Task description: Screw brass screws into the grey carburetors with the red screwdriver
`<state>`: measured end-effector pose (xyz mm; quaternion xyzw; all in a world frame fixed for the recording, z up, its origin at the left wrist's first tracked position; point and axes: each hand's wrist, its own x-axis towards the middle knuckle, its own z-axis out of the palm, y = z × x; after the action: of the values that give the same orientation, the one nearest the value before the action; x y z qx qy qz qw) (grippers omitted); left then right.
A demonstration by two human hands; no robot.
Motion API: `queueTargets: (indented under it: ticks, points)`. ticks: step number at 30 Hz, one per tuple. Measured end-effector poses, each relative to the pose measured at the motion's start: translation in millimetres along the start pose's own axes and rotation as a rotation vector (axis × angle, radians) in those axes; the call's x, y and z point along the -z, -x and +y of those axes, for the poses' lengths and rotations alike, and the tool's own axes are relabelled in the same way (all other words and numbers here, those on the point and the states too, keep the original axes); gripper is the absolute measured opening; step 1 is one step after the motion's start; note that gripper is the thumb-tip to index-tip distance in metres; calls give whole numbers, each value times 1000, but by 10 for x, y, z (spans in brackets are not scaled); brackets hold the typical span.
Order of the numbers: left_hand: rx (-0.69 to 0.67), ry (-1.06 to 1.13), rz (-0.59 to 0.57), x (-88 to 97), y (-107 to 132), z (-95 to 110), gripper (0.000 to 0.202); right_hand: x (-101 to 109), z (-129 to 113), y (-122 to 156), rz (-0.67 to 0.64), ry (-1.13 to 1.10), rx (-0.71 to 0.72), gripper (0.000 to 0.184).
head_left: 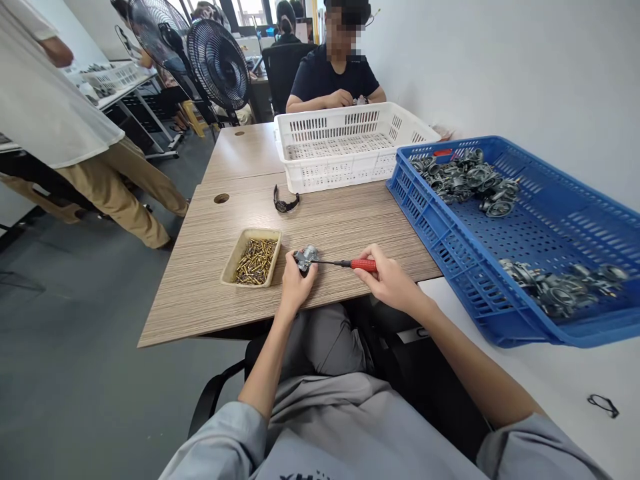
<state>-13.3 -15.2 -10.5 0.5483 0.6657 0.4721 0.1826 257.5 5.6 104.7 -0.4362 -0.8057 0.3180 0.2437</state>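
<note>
My left hand (296,283) is closed around a small grey metal part (307,257) just above the wooden table's front edge. My right hand (387,277) grips a screwdriver with a red handle (363,265); its thin shaft points left and its tip meets the metal part. A small beige tray (239,252) holding several brass screws sits just left of my left hand.
A blue crate (440,230) with several grey metal parts lies at the right. A white crate (345,170) stands behind, with a seated person beyond it. A black watch (285,202) lies on the table. Fans and a standing person are at the left.
</note>
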Motion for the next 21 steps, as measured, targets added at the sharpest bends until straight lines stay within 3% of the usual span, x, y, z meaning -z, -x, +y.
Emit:
queueTargets:
  ticks: [4, 10, 21]
  points:
    - [5, 4, -1, -2, 0, 0, 46, 5, -15, -2, 19, 34, -34, 22]
    - [0, 4, 5, -12, 0, -13, 45, -9, 7, 1, -33, -63, 46, 21]
    - [14, 6, 3, 0, -2, -1, 46, -5, 34, -2, -33, -70, 5, 21]
